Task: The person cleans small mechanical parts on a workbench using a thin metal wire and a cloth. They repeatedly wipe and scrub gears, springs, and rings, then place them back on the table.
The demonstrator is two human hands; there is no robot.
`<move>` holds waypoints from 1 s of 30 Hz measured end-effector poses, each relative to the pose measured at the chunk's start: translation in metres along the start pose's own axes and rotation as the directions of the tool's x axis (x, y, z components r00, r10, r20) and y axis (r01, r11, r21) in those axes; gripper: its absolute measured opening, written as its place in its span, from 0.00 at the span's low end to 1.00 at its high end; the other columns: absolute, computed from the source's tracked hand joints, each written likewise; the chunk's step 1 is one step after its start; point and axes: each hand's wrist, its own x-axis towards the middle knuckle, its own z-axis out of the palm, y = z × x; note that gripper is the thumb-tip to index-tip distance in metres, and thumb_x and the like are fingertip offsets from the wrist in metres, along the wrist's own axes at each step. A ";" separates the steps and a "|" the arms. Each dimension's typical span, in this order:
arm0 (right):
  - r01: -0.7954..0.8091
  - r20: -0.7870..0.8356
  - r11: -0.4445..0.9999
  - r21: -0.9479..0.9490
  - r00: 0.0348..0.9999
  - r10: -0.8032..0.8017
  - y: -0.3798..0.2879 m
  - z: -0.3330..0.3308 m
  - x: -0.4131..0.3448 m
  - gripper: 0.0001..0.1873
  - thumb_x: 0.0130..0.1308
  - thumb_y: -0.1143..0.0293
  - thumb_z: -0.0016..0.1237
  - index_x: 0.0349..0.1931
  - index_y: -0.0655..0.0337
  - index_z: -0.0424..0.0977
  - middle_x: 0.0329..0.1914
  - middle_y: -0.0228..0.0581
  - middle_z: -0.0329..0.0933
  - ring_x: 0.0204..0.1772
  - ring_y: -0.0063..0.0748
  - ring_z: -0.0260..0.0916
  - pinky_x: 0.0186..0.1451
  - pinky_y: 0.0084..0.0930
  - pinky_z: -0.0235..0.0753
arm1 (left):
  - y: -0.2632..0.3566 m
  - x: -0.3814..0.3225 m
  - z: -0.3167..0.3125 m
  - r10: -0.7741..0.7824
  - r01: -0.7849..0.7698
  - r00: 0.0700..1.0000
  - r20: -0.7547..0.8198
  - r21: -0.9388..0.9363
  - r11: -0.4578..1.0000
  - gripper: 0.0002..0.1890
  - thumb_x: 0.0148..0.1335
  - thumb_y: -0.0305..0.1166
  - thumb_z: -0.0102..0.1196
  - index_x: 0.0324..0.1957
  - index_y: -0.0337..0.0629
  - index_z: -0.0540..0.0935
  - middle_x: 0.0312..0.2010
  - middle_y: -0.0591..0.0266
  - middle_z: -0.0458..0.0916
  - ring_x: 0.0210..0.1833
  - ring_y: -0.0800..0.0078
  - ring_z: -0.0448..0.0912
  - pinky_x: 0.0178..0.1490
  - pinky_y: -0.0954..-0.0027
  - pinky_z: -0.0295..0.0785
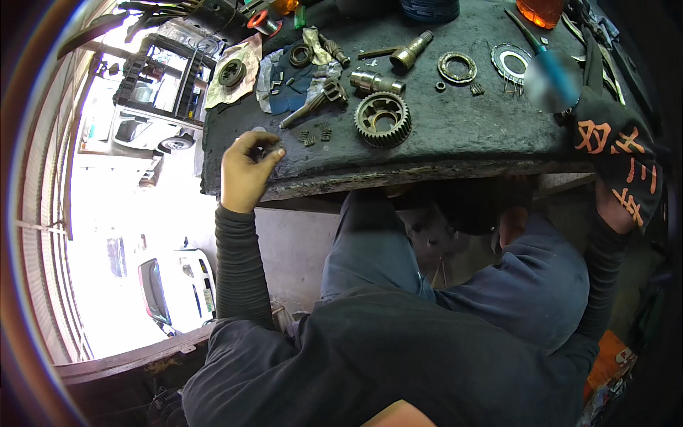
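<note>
My left hand (pixel 246 173) is over the front left of the dark workbench (pixel 320 171), thumb and fingers closed on a small metal part (pixel 278 146), mostly hidden. Beside it lie several small coil springs (pixel 325 133). To their right, a toothed gear ring (pixel 383 119) lies flat. A splined pinion shaft (pixel 315 104) rests behind the springs. At the bench's right edge my right hand (pixel 613 155) is wrapped in a black glove or cloth with orange writing; its fingers do not show plainly. A blue-handled tool (pixel 552 74) is near it, partly blurred.
Farther back are a stubby shaft (pixel 411 50), a machined hub (pixel 376 82), a bearing ring (pixel 457 68) and a thin toothed ring (pixel 510 61). Rags (pixel 291 88) hold a bearing and rollers. A solder spool (pixel 264 23) stands behind. The bench's front edge runs above my knees.
</note>
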 end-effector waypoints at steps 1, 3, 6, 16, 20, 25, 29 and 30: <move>0.002 0.003 1.000 -0.006 1.000 -0.002 -0.001 0.000 0.000 0.19 0.70 0.68 0.41 0.60 0.61 0.65 0.35 0.30 0.66 0.34 0.21 0.62 0.34 0.20 0.65 | 0.001 -0.002 0.004 -0.003 0.003 1.000 0.024 0.008 1.000 0.11 0.49 0.22 0.64 0.37 0.34 0.83 0.32 0.60 0.81 0.33 0.75 0.75 0.40 0.74 0.70; -0.002 -0.003 1.000 -0.020 1.000 0.002 -0.002 0.001 -0.001 0.19 0.70 0.68 0.41 0.60 0.61 0.65 0.36 0.31 0.67 0.35 0.21 0.63 0.35 0.20 0.66 | 0.002 -0.003 0.008 0.012 -0.014 0.998 0.055 0.038 0.999 0.12 0.49 0.22 0.63 0.38 0.35 0.83 0.33 0.58 0.81 0.34 0.72 0.77 0.42 0.72 0.71; -0.004 -0.006 0.999 -0.032 1.000 0.003 -0.004 0.002 -0.002 0.19 0.70 0.69 0.42 0.60 0.61 0.65 0.37 0.31 0.67 0.36 0.21 0.64 0.36 0.21 0.67 | 0.014 -0.001 0.009 0.023 -0.026 0.998 0.057 0.063 0.998 0.16 0.49 0.20 0.59 0.43 0.36 0.82 0.35 0.57 0.81 0.38 0.68 0.78 0.45 0.70 0.72; -0.026 0.007 0.999 -0.023 1.000 0.026 -0.003 0.022 -0.002 0.19 0.69 0.70 0.44 0.60 0.61 0.66 0.41 0.32 0.69 0.41 0.23 0.66 0.39 0.21 0.70 | 0.124 0.034 0.039 0.387 -0.382 0.922 0.001 -0.150 0.912 0.15 0.52 0.24 0.61 0.44 0.36 0.81 0.36 0.61 0.80 0.36 0.73 0.75 0.41 0.74 0.68; -0.042 0.032 0.999 0.021 0.999 0.041 0.000 0.029 0.001 0.20 0.69 0.70 0.44 0.60 0.61 0.66 0.43 0.33 0.70 0.42 0.23 0.67 0.40 0.21 0.71 | 0.168 0.072 0.089 0.716 -0.731 0.662 0.222 -0.021 0.682 0.16 0.50 0.24 0.63 0.44 0.39 0.81 0.39 0.59 0.79 0.40 0.65 0.77 0.45 0.68 0.71; -0.047 0.031 0.998 0.040 0.998 0.045 -0.002 0.024 -0.002 0.20 0.68 0.71 0.45 0.60 0.61 0.66 0.45 0.34 0.71 0.45 0.24 0.68 0.42 0.21 0.72 | 0.189 0.115 0.124 0.788 -0.897 0.426 0.444 0.089 0.434 0.18 0.46 0.25 0.64 0.44 0.45 0.82 0.39 0.59 0.75 0.44 0.59 0.75 0.48 0.62 0.72; -0.038 0.011 0.999 0.037 0.999 0.038 -0.005 0.016 -0.005 0.20 0.68 0.71 0.46 0.60 0.61 0.67 0.47 0.34 0.72 0.46 0.24 0.69 0.43 0.21 0.73 | 0.193 0.133 0.135 0.788 -0.944 0.309 0.532 0.070 0.323 0.18 0.46 0.28 0.64 0.43 0.46 0.82 0.39 0.59 0.75 0.44 0.59 0.75 0.48 0.62 0.73; -0.036 0.008 0.999 0.040 0.999 0.035 -0.004 0.015 -0.005 0.20 0.68 0.71 0.46 0.60 0.61 0.67 0.48 0.34 0.72 0.47 0.24 0.70 0.43 0.21 0.73 | 0.193 0.135 0.137 0.786 -0.954 0.280 0.551 0.066 0.293 0.18 0.46 0.28 0.64 0.43 0.46 0.82 0.39 0.59 0.75 0.44 0.59 0.75 0.48 0.62 0.73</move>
